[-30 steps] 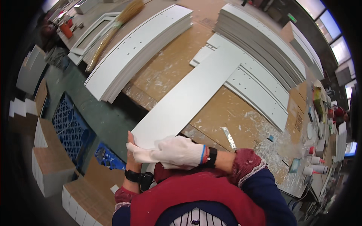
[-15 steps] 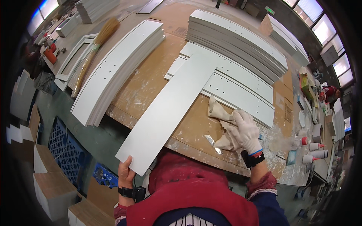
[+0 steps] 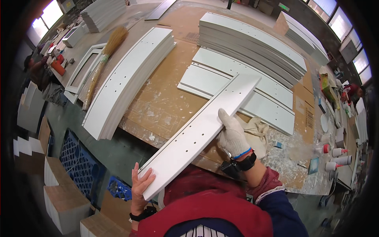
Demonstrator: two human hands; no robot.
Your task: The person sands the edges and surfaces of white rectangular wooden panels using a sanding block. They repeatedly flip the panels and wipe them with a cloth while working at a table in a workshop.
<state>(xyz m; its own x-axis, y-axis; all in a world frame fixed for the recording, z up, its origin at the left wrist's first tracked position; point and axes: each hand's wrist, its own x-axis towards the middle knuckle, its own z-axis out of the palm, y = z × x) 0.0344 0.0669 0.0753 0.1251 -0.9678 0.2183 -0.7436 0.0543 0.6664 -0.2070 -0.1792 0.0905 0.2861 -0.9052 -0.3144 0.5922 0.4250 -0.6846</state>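
A long white panel (image 3: 189,136), with drilled holes and a groove along one edge, lies slantwise in front of me. My bare left hand (image 3: 141,185) holds its near end, fingers over the top face. My right hand (image 3: 233,136), in a white knit glove, grips the right long edge with the thumb on top. The panel's far end is above two grooved white panels (image 3: 272,108) lying on the table; whether it touches them I cannot tell. Beside the glove is a crumpled off-white cloth (image 3: 256,132), partly hidden by it.
Stacks of white panels stand at left (image 3: 128,75) and far right (image 3: 252,47) on the cardboard-covered table (image 3: 158,102). A straw broom (image 3: 114,39) lies beyond the left stack. Bottles (image 3: 339,160) stand at right. Blue plastic pallet (image 3: 79,166) and cartons (image 3: 65,197) stand below left. Other people work farther off.
The panel has been turned from its plain face to its drilled, grooved face. My right hand has left the cloth and taken the panel's edge. My left hand's fingers now lie over the near end.
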